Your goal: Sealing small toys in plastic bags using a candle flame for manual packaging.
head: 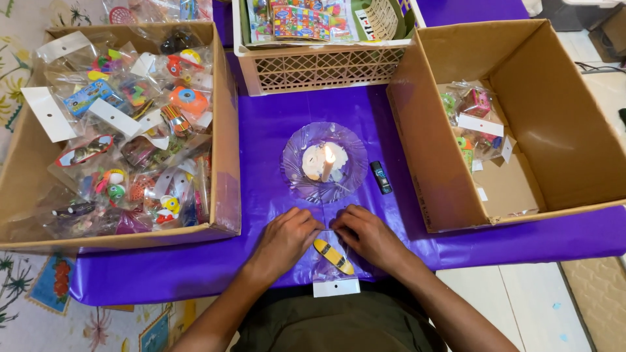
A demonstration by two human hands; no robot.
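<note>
A purple-covered worktop [274,137] is carrying a lit candle [327,163] on a plate between two cardboard boxes. Both hands, left hand [287,236] and right hand [366,234], are pressing curled fingers on a clear bag [334,264] at the near edge. Keeping the bag's top edge flat and taut would suit this step. Its yellow toy [333,256] is lying diagonally, pointing far-left to near-right.

1. The scene is bright and evenly lit from above; colours look saturated.
2. The purple cloth [274,130] shows soft glare streaks along its wrinkles.
3. The candle [327,163] flame is blown out to white and lights the wax around it.
4. Clear bags [124,130] in the left box glint with small highlights.
5. Shadows are soft, deepest inside the right box [521,117].
6. Straight edges bow slightly towards the corners; focus stays sharp throughout.
</note>
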